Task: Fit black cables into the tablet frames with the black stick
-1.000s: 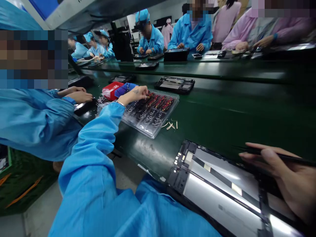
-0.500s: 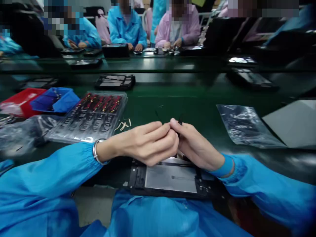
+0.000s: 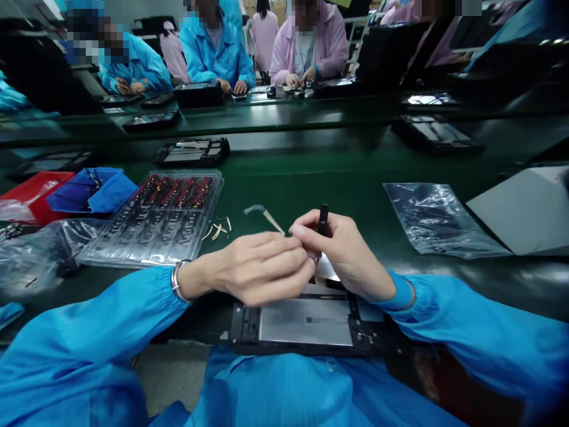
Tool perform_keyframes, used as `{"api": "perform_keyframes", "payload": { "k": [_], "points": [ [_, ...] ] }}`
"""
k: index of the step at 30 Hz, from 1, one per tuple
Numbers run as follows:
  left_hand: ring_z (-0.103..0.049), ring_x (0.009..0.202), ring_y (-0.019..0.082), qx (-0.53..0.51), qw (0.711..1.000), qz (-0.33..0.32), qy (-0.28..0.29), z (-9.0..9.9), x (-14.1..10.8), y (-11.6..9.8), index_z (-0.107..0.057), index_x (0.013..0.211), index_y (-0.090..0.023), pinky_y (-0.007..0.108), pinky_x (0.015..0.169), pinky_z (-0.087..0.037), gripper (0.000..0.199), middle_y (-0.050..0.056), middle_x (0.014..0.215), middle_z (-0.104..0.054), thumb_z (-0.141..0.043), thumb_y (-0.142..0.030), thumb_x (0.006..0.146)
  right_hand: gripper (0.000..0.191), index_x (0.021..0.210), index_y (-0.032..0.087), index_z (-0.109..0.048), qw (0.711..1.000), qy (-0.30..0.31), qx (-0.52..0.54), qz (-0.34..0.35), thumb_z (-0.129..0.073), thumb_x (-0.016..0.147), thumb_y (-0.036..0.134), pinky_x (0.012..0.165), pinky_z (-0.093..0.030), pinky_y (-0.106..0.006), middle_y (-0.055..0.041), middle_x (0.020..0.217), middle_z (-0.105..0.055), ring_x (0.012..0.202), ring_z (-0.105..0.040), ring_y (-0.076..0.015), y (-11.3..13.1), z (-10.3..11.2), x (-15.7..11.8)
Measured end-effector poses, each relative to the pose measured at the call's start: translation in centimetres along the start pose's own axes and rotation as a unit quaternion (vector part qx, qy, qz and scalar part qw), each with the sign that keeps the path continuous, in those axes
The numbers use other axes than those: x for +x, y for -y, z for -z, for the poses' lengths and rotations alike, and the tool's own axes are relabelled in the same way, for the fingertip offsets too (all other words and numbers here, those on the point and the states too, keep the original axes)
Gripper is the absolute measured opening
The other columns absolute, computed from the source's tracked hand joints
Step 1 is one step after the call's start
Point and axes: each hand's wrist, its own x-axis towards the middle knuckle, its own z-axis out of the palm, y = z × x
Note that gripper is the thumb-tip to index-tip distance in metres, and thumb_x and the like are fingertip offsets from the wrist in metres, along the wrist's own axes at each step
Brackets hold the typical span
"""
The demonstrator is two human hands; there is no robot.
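Observation:
My left hand [image 3: 267, 267] is closed in a pinch above the opened device. A thin strip [image 3: 272, 220], pale near the fingers and dark and curved at its far end, sticks up from its fingertips. My right hand [image 3: 342, 252] meets it, thumb and fingers pressed together at the strip's lower end. A slim black tool [image 3: 323, 218] stands up between the right hand's fingers; its lower part is hidden. Beneath both hands lies the opened flat device [image 3: 246, 325] with a large silver battery [image 3: 306, 321]; the hands cover its far side.
To the left are a clear tray [image 3: 155, 228] of small parts, a blue bin [image 3: 106, 188], a red bin [image 3: 38, 193] and plastic bags. Pale strip scraps [image 3: 217, 228] lie beside the tray. A clear bag [image 3: 438, 219] lies right. Co-workers sit across the bench.
The strip now stands out clearly above my left fingers, and the black tool shows more in my right hand. The hands have parted slightly. The whole view has shifted a little.

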Motion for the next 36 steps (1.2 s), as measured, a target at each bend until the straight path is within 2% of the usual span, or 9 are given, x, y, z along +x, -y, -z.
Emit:
{"api": "perform_keyframes", "payload": {
  "k": [3,5,10,12,16,21,26,32,36],
  "points": [
    [-0.067,0.076,0.016,0.021,0.990,0.135,0.017,0.3,-0.4,0.0,-0.064,0.100,-0.010,0.027,0.066,-0.056,0.009,0.008,0.087,-0.071,-0.057,-0.015,0.097,0.022,0.079,0.015,-0.068,0.999,-0.004,-0.030,0.040,-0.077,0.082,0.034,0.051,-0.035,-0.023,0.0030,0.063,-0.059,0.054,-0.046,-0.0067,-0.1,0.2,0.2],
    [-0.063,0.074,0.014,0.033,0.981,0.184,0.047,0.3,-0.9,0.2,-0.063,0.099,-0.012,0.025,0.065,-0.052,0.009,0.006,0.086,-0.069,-0.054,-0.013,0.098,0.020,0.082,0.015,-0.067,0.998,-0.006,-0.034,0.045,-0.075,0.084,0.033,0.051,-0.036,-0.023,0.0021,0.066,-0.062,0.054,-0.046,-0.0067,-0.3,0.4,0.4],
    [-0.060,0.078,0.017,-0.002,0.940,0.276,0.203,0.0,-2.9,1.4,-0.065,0.097,-0.015,0.026,0.062,-0.043,0.021,0.006,0.088,-0.064,-0.048,-0.024,0.103,0.009,0.085,0.016,-0.067,0.995,-0.031,-0.057,0.073,-0.071,0.087,0.024,0.052,-0.036,-0.024,0.0001,0.072,-0.064,0.056,-0.046,-0.0071,-0.7,0.9,1.0],
    [-0.060,0.083,0.018,-0.078,0.916,0.299,0.256,0.3,-3.8,1.6,-0.065,0.101,-0.016,0.027,0.066,-0.043,0.021,0.006,0.093,-0.064,-0.047,-0.026,0.103,0.006,0.085,0.017,-0.067,0.995,-0.039,-0.063,0.073,-0.070,0.088,0.021,0.052,-0.037,-0.025,-0.0001,0.073,-0.064,0.056,-0.047,-0.0074,-0.7,1.0,1.2],
    [-0.058,0.089,0.019,-0.222,0.877,0.302,0.301,1.6,-4.7,0.5,-0.062,0.104,-0.018,0.028,0.073,-0.044,0.018,0.005,0.098,-0.060,-0.049,-0.031,0.103,0.007,0.085,0.020,-0.067,0.994,-0.034,-0.085,0.058,-0.072,0.089,0.023,0.053,-0.040,-0.026,-0.0001,0.075,-0.064,0.057,-0.048,-0.0086,-0.5,1.0,1.2],
    [-0.052,0.087,0.020,-0.234,0.845,0.295,0.379,2.3,-4.5,-2.0,-0.056,0.101,-0.016,0.031,0.070,-0.042,0.015,0.007,0.102,-0.056,-0.051,-0.030,0.102,0.008,0.087,0.021,-0.069,0.993,-0.013,-0.107,0.037,-0.072,0.089,0.028,0.056,-0.042,-0.027,-0.0010,0.078,-0.064,0.059,-0.049,-0.0099,-0.7,1.0,0.8],
    [-0.049,0.082,0.020,-0.199,0.859,0.291,0.371,2.0,-4.6,-2.7,-0.054,0.093,-0.015,0.033,0.068,-0.039,0.020,0.007,0.095,-0.056,-0.039,-0.021,0.105,0.006,0.090,0.021,-0.072,0.978,0.020,-0.197,0.064,-0.070,0.090,0.026,0.057,-0.044,-0.029,-0.0013,0.078,-0.068,0.062,-0.056,-0.0125,-0.6,0.8,0.6],
    [-0.055,0.079,0.018,-0.223,0.873,0.327,0.285,1.7,-4.5,-0.6,-0.054,0.104,-0.020,0.030,0.067,-0.040,0.016,0.003,0.090,-0.057,-0.039,-0.021,0.104,0.012,0.096,0.017,-0.075,0.911,0.140,-0.356,0.154,-0.067,0.092,0.025,0.076,-0.048,-0.029,-0.0045,0.095,-0.074,0.087,-0.068,-0.0170,-0.6,0.6,0.2],
    [-0.057,0.077,0.016,-0.256,0.878,0.317,0.252,1.3,-3.1,1.2,-0.055,0.101,-0.022,0.028,0.066,-0.040,0.015,0.002,0.089,-0.059,-0.040,-0.020,0.103,0.010,0.091,0.015,-0.074,0.921,0.128,-0.343,0.132,-0.067,0.091,0.023,0.069,-0.045,-0.026,-0.0018,0.087,-0.073,0.078,-0.065,-0.0133,-0.8,0.8,0.2]
  ]
}}
